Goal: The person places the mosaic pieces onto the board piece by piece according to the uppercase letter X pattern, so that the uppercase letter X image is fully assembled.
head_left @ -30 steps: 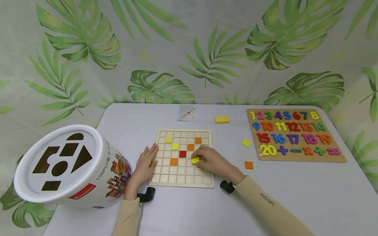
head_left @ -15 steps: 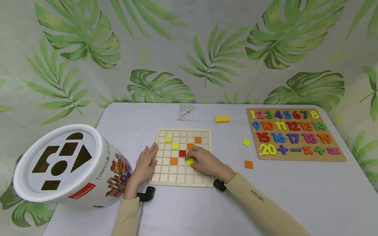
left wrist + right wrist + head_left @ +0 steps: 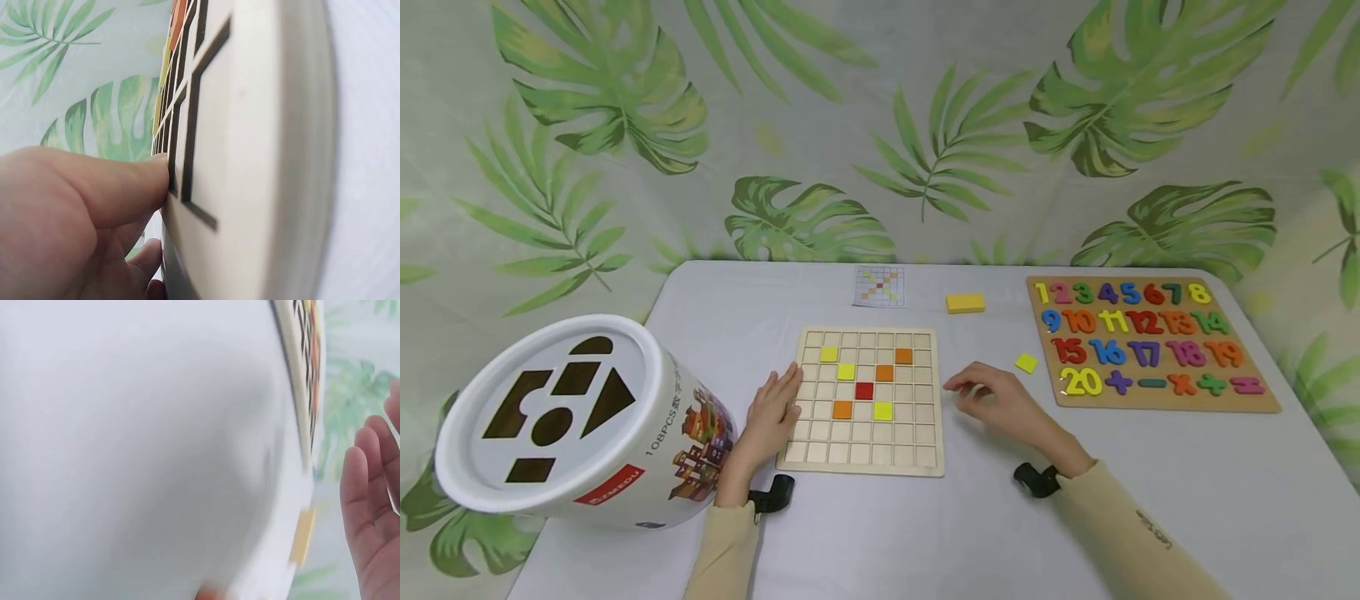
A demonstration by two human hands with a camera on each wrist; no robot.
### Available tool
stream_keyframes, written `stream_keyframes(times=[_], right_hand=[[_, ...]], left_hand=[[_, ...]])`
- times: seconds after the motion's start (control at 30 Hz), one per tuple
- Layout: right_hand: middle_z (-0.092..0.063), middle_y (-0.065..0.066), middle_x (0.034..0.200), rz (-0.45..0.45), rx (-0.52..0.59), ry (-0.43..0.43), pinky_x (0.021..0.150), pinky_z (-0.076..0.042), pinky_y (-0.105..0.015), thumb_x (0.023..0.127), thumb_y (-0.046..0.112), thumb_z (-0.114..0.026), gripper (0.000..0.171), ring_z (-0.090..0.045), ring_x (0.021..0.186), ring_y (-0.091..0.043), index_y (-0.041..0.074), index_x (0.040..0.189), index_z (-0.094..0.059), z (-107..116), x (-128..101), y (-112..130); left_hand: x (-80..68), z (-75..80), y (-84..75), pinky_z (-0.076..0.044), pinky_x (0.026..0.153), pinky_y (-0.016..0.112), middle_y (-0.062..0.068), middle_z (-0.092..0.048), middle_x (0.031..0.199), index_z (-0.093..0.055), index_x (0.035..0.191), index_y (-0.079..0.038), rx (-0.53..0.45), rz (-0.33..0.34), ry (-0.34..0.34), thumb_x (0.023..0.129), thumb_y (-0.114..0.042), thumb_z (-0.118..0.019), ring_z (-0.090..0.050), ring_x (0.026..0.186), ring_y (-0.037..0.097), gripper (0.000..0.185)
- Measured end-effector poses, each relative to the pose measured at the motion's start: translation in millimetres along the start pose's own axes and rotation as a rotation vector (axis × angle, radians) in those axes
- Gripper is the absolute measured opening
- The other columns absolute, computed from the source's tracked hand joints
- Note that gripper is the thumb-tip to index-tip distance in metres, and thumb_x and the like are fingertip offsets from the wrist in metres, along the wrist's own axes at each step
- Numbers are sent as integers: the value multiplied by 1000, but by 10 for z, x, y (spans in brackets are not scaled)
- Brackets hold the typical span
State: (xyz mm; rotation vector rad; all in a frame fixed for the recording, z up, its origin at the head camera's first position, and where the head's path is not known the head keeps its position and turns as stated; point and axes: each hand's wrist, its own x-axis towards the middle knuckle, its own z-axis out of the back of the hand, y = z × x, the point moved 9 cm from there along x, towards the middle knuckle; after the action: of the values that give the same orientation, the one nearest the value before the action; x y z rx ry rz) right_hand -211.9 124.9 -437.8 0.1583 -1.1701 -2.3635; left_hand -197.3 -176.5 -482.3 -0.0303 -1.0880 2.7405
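Note:
A square wooden grid board [image 3: 861, 458] lies on the table. In its cells, a red tile [image 3: 864, 391] has yellow and orange tiles diagonally around it, among them a yellow tile [image 3: 883, 412] to its lower right. Along the board's left edge rests my left hand [image 3: 772, 414], fingers extended; the left wrist view shows its thumb [image 3: 125, 187] touching the rim. To the right of the board hovers my right hand [image 3: 1003, 408], fingers loosely bent, holding nothing. Beyond that hand lies a loose yellow tile [image 3: 1026, 362]. The spot of the loose orange tile is covered by the right hand.
A white bucket [image 3: 587, 425] with shaped holes in its lid stands at the left. Number puzzle board [image 3: 1165, 402] lies at the right. Behind the grid board are a patterned card [image 3: 880, 287] and a yellow block [image 3: 965, 303]. A leaf-printed cloth hangs behind the table.
My right hand slid the yellow tile one cell left, let go of it in the cell, and moved right, off the board. The left hand stayed put.

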Motion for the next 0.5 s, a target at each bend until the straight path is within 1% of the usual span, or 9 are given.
stream_keyframes(times=[0.1,0.23,0.37,0.43,0.5], right_hand=[[-66,-7,102,-50,-34,-59,75,-53,-31,83,-1,-70,24,-59,88,-18,5,107,-68,253,-226,-221],[-65,-7,104,-108,-61,-84,75,-53,-29,84,0,-70,25,-59,92,-23,4,108,-67,471,-507,-429],[-65,-5,103,-111,-107,-102,74,-53,-28,81,-2,-72,26,-58,92,-22,5,106,-68,545,-678,-537],[-66,-4,102,-102,-140,-103,73,-53,-29,78,-4,-73,28,-59,91,-20,5,104,-69,541,-719,-575],[-66,-4,102,-112,-166,-92,73,-53,-29,77,-5,-74,29,-59,90,-19,7,104,-69,527,-742,-606]], left_hand=[[5,-11,12,-4,107,64,20,-25,153,-32,145,7,4,0,4,91,4,-51,-11,140,46,57],[6,-26,27,-4,107,63,20,-25,153,-32,145,6,7,-3,8,91,4,-51,-10,140,46,57],[2,-20,26,-3,108,63,20,-25,153,-33,145,7,-2,-8,5,91,4,-51,-10,140,46,57],[2,-20,27,-3,108,63,20,-25,153,-32,145,6,-4,-8,3,91,4,-51,-10,140,45,57],[1,-23,30,-3,108,62,20,-24,153,-32,145,6,-5,-6,3,91,4,-51,-10,140,45,57]])
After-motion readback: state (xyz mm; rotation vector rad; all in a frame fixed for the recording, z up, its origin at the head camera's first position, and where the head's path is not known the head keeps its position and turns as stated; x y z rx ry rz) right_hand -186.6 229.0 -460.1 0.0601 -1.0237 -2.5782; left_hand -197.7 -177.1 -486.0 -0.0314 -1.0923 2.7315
